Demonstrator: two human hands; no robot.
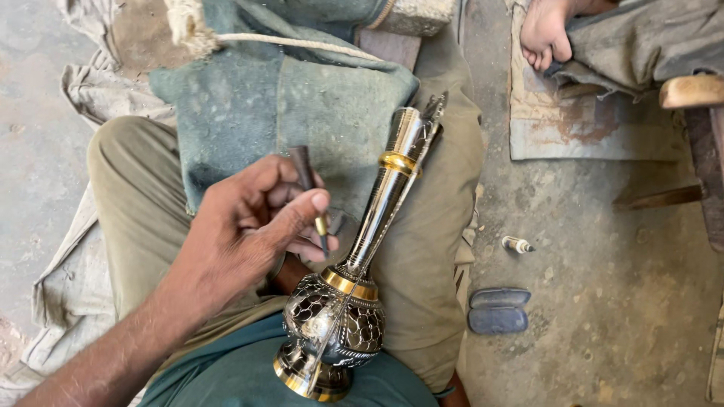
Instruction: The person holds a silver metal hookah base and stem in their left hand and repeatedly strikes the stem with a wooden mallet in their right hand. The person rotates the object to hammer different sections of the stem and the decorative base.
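The left hand [253, 226] closes its fingers [302, 207] pen-like around a slim dark-handled engraving tool [305, 172], tip toward the tall silver-and-gold engraved metal vase [354, 294]. The vase lies braced on the lap, neck toward one o'clock. The right hand is hidden.

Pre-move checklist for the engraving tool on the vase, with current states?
1. Tool held: ok. The left hand pinches the dark-handled engraving tool between thumb and fingers.
2. Tip on work: cannot tell. The tip sits close beside the neck of the metal vase; contact is unclear.
3. Vase supported: ok. It lies tilted across the person's lap, base toward the body.
4. Other hand steadying: cannot tell. The right hand is hidden; only a bit of skin shows under the vase.
5. Bystander apart: ok. Another person's foot is well away at the top.
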